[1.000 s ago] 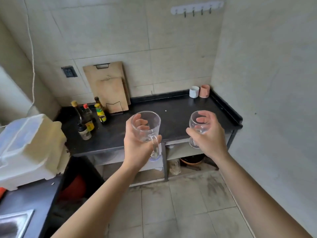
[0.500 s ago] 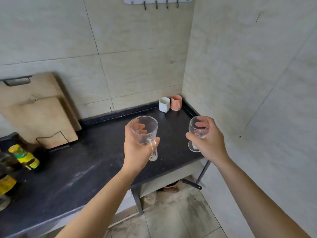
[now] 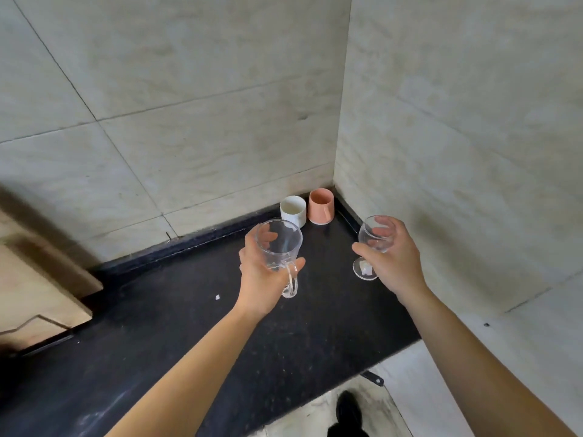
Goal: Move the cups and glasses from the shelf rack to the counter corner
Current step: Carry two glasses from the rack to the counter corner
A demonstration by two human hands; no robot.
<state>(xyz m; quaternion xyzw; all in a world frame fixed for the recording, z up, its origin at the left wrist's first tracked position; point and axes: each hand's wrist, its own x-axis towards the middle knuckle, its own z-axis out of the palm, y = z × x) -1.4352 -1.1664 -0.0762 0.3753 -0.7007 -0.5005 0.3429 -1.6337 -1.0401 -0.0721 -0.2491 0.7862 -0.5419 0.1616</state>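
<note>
My left hand (image 3: 262, 279) grips a clear glass mug (image 3: 279, 247) with a handle, held upright above the black counter (image 3: 195, 335). A small stemmed clear glass (image 3: 373, 239) is in my right hand (image 3: 394, 263), upright, its round foot just above the counter near the right wall. In the back right corner of the counter a white cup (image 3: 293, 210) and a pink cup (image 3: 321, 205) stand side by side against the wall. The mug hangs just in front of the white cup. The shelf rack is out of view.
Tiled walls close the counter at the back and on the right. Wooden cutting boards (image 3: 34, 288) lean against the back wall at the left. The counter's front edge runs bottom centre to right; tiled floor and a dark shoe (image 3: 347, 411) lie below.
I have stepped closer to the corner; the counter and the two cups now fill more of the view. Both hands have carried their glasses forward over the counter toward the cups.
</note>
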